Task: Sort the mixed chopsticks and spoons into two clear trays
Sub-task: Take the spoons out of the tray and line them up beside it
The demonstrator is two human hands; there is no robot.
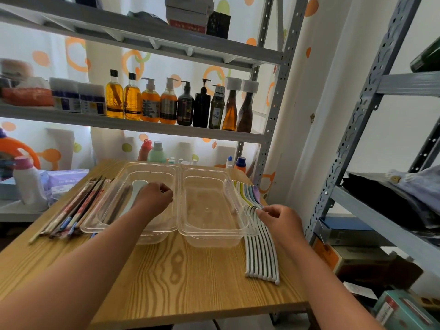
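Two clear trays sit side by side on the desk (pixel 166 270), touching: left tray (pixel 107 231), right tray (pixel 214 241). Chopsticks (pixel 76 208) lie bundled just left of the left tray. Spoons (pixel 262 253) are lined up in a row just right of the right tray, bowls away from the person. The left tray already holds a pale spoon (pixel 135 189) and what look like dark sticks (pixel 121 203); the right tray looks bare.

Right hand (pixel 278 220): fingers (pixel 262 211) pinch at the spoon necks, grasping one from the row's near edge. Left hand (pixel 154 196) hovers over the left tray with its fingers curled; I cannot tell if it holds anything.

Step in hand is likely lifting one spoon out. To do it well, pinch a single handle, lift it straight up so its neighbours don't drag along, clear the tray wall, and lay it flat inside. Pick one tray for spoons, since the left one looks mixed.
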